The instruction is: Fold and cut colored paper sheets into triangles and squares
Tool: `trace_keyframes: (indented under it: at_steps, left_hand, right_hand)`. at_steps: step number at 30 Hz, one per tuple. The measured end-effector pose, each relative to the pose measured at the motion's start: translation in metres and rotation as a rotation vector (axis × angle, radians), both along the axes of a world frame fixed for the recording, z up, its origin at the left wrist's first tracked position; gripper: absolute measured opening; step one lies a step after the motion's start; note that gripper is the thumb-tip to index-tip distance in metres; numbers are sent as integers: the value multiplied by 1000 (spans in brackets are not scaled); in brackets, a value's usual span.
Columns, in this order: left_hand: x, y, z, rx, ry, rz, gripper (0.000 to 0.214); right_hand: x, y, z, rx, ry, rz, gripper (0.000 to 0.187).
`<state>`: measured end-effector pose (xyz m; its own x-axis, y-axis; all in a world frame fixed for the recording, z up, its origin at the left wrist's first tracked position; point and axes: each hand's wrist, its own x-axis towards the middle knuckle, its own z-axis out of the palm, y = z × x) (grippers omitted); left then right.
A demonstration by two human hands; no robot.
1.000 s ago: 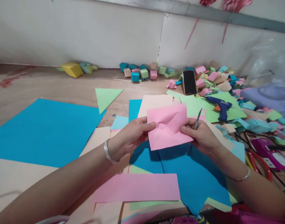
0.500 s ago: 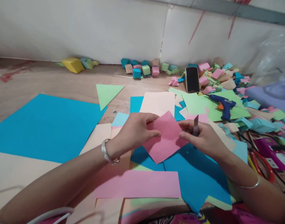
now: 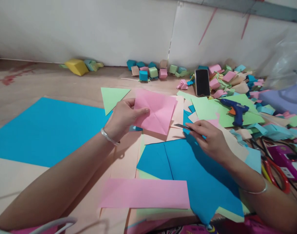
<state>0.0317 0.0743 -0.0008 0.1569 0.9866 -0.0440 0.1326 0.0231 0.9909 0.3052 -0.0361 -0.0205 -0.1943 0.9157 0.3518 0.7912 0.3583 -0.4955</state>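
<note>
My left hand [image 3: 125, 117] pinches the left edge of a pink square of paper [image 3: 156, 112], thumb on its front. Crease lines cross near the middle of that square, which is held up above the papers. My right hand [image 3: 210, 138] is closed on a craft knife [image 3: 183, 127], its dark blade pointing left, just right of and below the square and apart from it. Below both hands lies a blue sheet [image 3: 194, 165] with a dark line across it. A pink strip of paper [image 3: 145, 194] rests nearer to me.
A large blue sheet [image 3: 48, 130] and a green triangle [image 3: 113, 97] lie left. A phone [image 3: 202, 83], a blue glue gun [image 3: 236, 110] and heaped paper pieces [image 3: 236, 78] stand right, with red-handled pliers [image 3: 276, 174]. Small paper cubes [image 3: 148, 72] line the wall.
The pink square has been opened out from a folded shape and moved left and up in my left hand. My right hand has let go of it, and the knife now points left.
</note>
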Motion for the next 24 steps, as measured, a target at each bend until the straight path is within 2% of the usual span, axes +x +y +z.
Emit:
trace_keyframes:
  at_steps: [4, 10, 17, 24]
  left_hand:
    - [4, -5, 1, -19, -34, 2, 34]
    - [11, -11, -5, -13, -38, 24, 35]
    - [12, -10, -13, 6, -55, 62, 37]
    - [15, -14, -9, -10, -38, 65, 32]
  right_hand:
    - [-4, -1, -1, 69, -76, 11, 29]
    - [-11, -6, 0, 90, -103, 60, 24]
    - [-3, -9, 0, 211, -242, -107, 25]
    - [-15, -11, -2, 105, -165, 19, 25]
